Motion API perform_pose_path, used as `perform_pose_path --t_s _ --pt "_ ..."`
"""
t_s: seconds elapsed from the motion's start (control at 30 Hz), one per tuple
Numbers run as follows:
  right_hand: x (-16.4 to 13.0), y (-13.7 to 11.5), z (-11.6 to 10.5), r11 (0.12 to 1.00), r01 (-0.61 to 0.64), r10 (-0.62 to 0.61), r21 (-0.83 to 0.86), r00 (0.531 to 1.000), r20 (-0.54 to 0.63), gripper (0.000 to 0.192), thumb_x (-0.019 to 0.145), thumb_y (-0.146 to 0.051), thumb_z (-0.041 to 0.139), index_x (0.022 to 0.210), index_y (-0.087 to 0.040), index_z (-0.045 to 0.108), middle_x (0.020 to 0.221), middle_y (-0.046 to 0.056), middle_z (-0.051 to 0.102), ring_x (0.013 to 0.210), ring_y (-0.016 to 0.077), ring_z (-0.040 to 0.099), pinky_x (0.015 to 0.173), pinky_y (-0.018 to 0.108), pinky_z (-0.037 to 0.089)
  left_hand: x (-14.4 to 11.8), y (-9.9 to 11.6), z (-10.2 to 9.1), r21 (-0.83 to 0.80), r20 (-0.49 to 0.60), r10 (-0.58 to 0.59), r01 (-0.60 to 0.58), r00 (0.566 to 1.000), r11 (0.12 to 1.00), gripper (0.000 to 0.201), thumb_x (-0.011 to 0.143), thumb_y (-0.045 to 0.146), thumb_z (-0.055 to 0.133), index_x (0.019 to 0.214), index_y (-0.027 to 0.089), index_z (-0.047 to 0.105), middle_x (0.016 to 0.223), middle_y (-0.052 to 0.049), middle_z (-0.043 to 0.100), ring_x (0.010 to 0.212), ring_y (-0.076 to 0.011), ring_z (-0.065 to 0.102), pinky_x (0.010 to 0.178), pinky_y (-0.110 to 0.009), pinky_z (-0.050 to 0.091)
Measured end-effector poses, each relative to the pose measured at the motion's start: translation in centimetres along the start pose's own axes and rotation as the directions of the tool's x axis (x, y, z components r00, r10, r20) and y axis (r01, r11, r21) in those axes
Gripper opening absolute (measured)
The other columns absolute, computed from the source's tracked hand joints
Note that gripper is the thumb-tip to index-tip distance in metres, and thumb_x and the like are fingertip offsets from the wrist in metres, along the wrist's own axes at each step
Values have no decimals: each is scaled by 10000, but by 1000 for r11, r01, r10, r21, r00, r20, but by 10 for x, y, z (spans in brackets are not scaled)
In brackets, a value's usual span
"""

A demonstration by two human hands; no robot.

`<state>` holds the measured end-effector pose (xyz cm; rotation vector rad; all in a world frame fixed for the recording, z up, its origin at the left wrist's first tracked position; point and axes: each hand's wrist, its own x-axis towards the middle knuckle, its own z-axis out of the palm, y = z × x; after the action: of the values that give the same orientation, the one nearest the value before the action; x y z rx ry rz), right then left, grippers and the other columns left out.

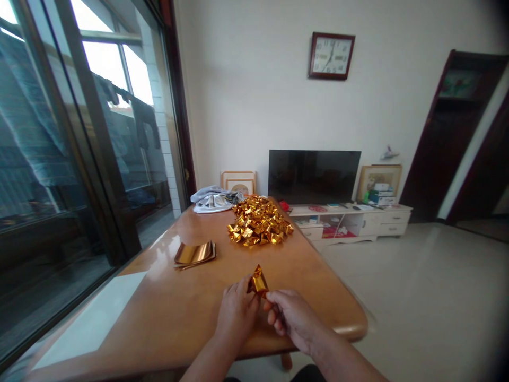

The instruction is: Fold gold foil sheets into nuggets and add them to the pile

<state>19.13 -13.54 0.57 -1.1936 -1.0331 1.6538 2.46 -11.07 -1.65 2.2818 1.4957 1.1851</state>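
Head view: you're pinching a gold foil piece (258,281) between both hands, left hand (237,313) and right hand (292,317) fingers closed on it. Foil pile (259,222) sitting at 12 o'clock, flat sheets (194,253) at 10, on the table (167,313).

Legible marking found only on the wall clock (331,55), far wall: dial numerals, of which 12 is barely readable; no other text discernible
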Motion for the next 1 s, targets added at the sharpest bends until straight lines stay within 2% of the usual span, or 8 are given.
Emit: perform_pose_path --t_s 0.33,0.4,0.47,0.53,0.6,0.73,0.83,1.0 --pt "5 -3 4 999 15 -15 34 1000 -4 282 852 -408 545 739 -155 603 515 -17 559 374 59 405 397 193 254 3 -1 -3 -110 44 -97 101 994 989 162 851 204 555 996 236 621 930 -47 736 891 -233 685 777 -323 465" --pt "7 -4 2 999 17 -16 36 1000 -26 276 851 -402 550 739 -155 602 515 -17 552 378 59 401 395 192 247 5 -7 -1 -131 48 -92 97 995 987 232 847 197 551 1063 237 623 993 -60 742 945 -235 691 808 -330 477" --pt "10 -6 -3 999 23 -21 35 998 -54 268 850 -393 550 739 -154 602 514 -18 543 382 60 398 394 190 240 10 -16 -1 -140 22 -89 91 996 986 394 813 151 547 1197 229 591 1092 -82 734 1033 -235 682 878 -348 477" --pt "14 -8 -8 999 26 -22 38 996 -82 262 851 -384 545 739 -154 602 515 -18 535 388 61 396 395 189 239 20 -25 -3 -138 1 -108 107 994 985 440 796 135 538 1230 202 573 1119 -102 729 1056 -237 680 901 -365 481" --pt "16 -8 -12 999 22 -18 41 993 -115 261 854 -378 539 738 -153 601 517 -18 529 394 61 392 395 187 234 38 -34 -7 -135 -47 -142 134 989 982 386 809 163 538 1191 181 588 1098 -110 727 1029 -239 685 889 -370 495" --pt "21 -3 -15 999 13 -6 41 989 -146 276 862 -392 538 735 -155 600 515 -22 507 396 58 374 394 184 224 84 -50 -12 -145 -144 -179 158 973 977 313 857 228 534 1155 155 595 1068 -109 718 994 -213 682 875 -330 509" --pt "25 1 -17 998 5 4 56 989 -149 280 865 -402 543 735 -160 599 516 -28 491 398 57 369 394 181 225 113 -64 -7 -139 -180 -226 202 957 969 305 868 230 527 1156 156 597 1033 -95 723 931 -196 690 823 -298 516" --pt "35 2 -23 995 -84 90 51 989 -121 274 874 -384 513 745 -161 605 528 -22 495 395 58 376 396 179 231 125 -88 10 -117 -217 -258 237 942 964 268 877 205 515 1120 160 618 1054 -97 719 974 -200 678 863 -301 490"
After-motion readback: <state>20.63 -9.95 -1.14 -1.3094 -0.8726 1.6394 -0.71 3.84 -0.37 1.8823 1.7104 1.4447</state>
